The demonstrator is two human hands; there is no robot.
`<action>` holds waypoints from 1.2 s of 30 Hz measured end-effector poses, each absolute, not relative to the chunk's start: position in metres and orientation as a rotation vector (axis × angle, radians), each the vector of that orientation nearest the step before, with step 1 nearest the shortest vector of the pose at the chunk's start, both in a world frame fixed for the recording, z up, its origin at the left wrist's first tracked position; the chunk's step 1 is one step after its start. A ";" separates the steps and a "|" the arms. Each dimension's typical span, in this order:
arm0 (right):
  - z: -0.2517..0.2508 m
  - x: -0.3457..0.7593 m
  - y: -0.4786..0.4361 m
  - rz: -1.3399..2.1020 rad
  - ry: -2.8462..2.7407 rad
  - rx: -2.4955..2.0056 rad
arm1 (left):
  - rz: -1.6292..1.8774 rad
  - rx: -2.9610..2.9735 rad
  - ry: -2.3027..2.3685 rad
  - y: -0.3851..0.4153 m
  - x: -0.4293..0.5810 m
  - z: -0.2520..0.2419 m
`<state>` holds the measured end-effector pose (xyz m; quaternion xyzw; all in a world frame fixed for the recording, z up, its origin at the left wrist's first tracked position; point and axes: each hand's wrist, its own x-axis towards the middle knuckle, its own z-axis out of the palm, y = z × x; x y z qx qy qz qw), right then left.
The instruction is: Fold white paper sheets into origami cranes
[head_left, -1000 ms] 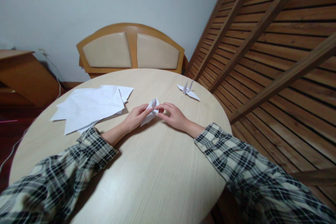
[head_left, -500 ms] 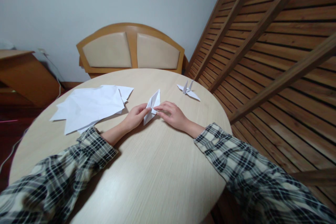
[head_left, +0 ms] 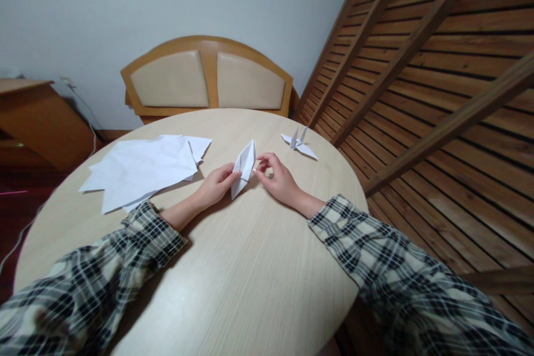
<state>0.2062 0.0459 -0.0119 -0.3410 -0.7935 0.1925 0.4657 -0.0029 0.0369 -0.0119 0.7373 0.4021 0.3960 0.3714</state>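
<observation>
A white sheet folded into a narrow diamond, the folded paper, is held tilted above the middle of the table. My left hand is closed on its lower left side, thumb on top and fingers behind. Just off its right edge is my right hand, with thumb and forefinger curved and a gap between them. Whether a fingertip touches the paper's edge is hard to make out. Farther right, a finished paper crane stands on the table with its wings spread.
Several loose white sheets lie overlapping at the left of the round wooden table. Behind the table is a headboard with two padded panels. A slatted wooden frame leans along the right, close to the table's edge.
My right hand has drawn back slightly to the right from the folded paper's middle, its fingers now at the right edge. The paper has tilted a little; my left hand keeps its hold.
</observation>
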 end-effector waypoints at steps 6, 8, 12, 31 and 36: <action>-0.010 0.207 0.046 0.488 -1.985 -0.853 | 1.011 1.935 1.040 0.037 -0.003 -0.014; -0.010 0.206 0.046 0.489 -1.988 -0.853 | 0.991 1.955 1.041 0.037 -0.004 -0.014; -0.011 0.206 0.047 0.467 -1.989 -0.855 | 0.938 1.977 1.025 0.036 -0.003 -0.013; -0.011 0.205 0.047 0.299 -2.078 -0.892 | 0.906 1.954 1.052 0.033 -0.001 -0.008; -0.011 0.204 0.047 0.250 -2.103 -0.876 | 0.910 1.987 1.068 0.033 -0.002 -0.008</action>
